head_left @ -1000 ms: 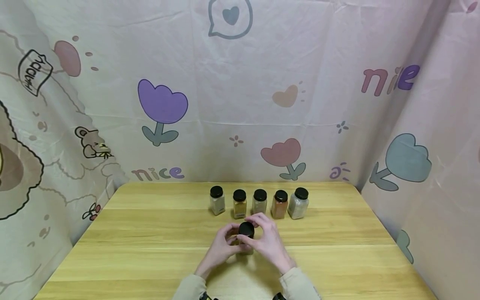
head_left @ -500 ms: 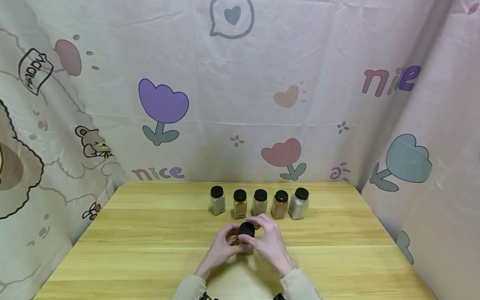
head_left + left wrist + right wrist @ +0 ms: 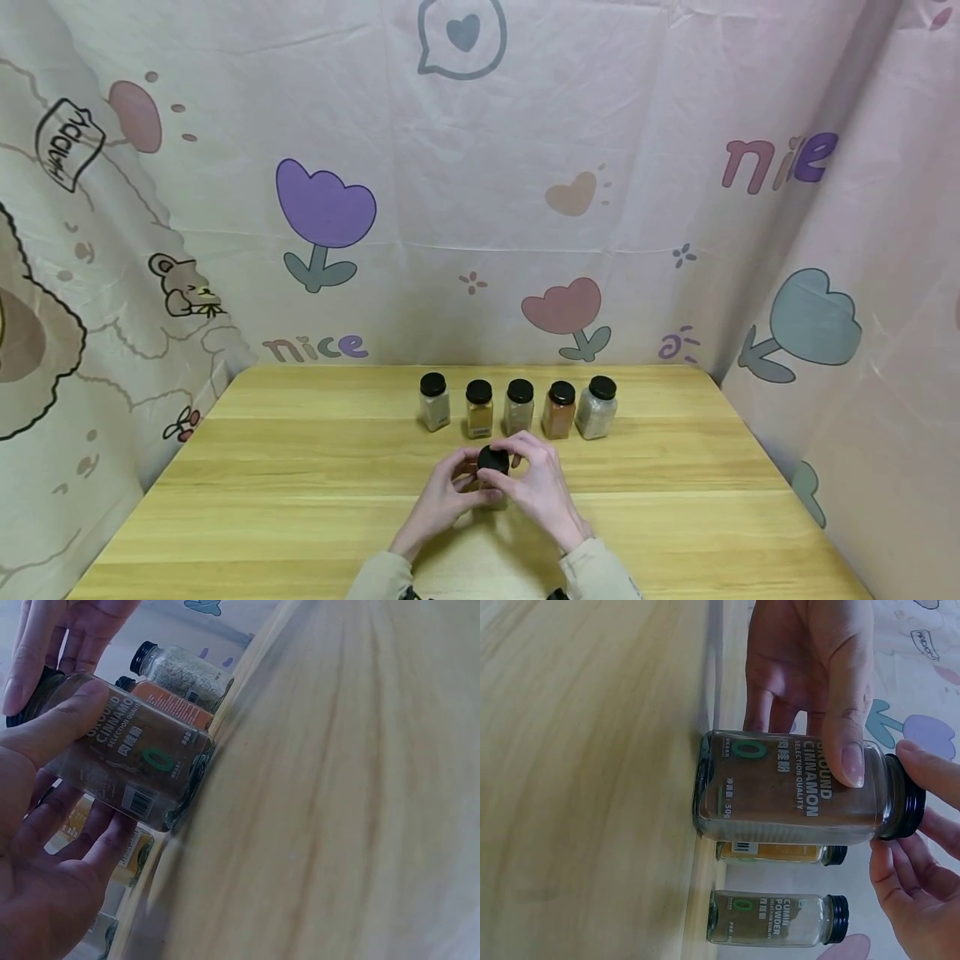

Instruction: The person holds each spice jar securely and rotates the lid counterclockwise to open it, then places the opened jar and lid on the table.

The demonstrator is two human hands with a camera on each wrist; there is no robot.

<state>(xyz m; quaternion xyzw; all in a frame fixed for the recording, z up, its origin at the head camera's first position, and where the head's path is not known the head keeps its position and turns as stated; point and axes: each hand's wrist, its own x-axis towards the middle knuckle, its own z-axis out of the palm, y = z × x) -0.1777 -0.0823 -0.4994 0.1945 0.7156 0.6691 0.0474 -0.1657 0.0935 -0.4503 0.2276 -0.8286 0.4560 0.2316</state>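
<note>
A square glass jar of ground cinnamon (image 3: 780, 787) stands upright on the wooden table in front of me. Brown powder fills most of it, and its label faces the wrist cameras. My left hand (image 3: 442, 496) grips the jar's body, thumb across the label side and fingers round the opposite side. Up at the black lid (image 3: 492, 460), my right hand (image 3: 538, 483) holds the rim between thumb and fingers. The lid sits on the jar's neck. From the head view, the hands cover much of the jar's body.
Behind the hands, several black-lidded spice jars stand in a row, among them a yellow one (image 3: 480, 412), a cumin powder jar (image 3: 769, 919), an orange one (image 3: 558, 414) and a wider whitish one (image 3: 597, 412). A printed cloth (image 3: 450, 317) hangs behind the table (image 3: 300, 483).
The fingers of my right hand have shifted slightly round the lid. My left hand and the cinnamon jar stay in place.
</note>
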